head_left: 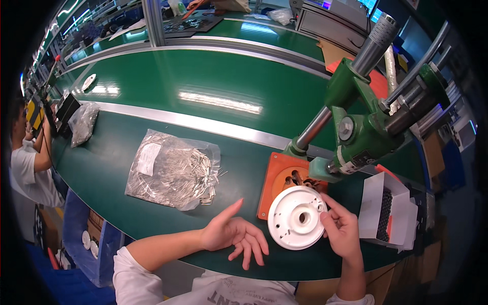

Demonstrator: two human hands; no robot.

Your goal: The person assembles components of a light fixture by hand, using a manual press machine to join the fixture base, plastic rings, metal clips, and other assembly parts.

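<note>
A round white plastic disc (285, 230) with a raised hub and a centre hole is gripped at its right edge by my right hand (341, 229), thumb on top. It is held in front of the press's orange base (268, 189) and covers part of it. My left hand (236, 235) is turned palm up just left of the disc, fingers apart, touching nothing. Beyond it lies a clear bag of thin metal pins (178, 173), some spilling from its open right side. The green hand press (356, 137) rises behind the disc, its pale green block (324, 169) over the base.
At right stands a white box (373, 208) with dark parts inside. A conveyor belt (213, 76) runs behind the metal rail, carrying another white disc (89, 82). A blue bin (101, 254) with white discs sits below the table's left edge. A person (33, 168) works at far left.
</note>
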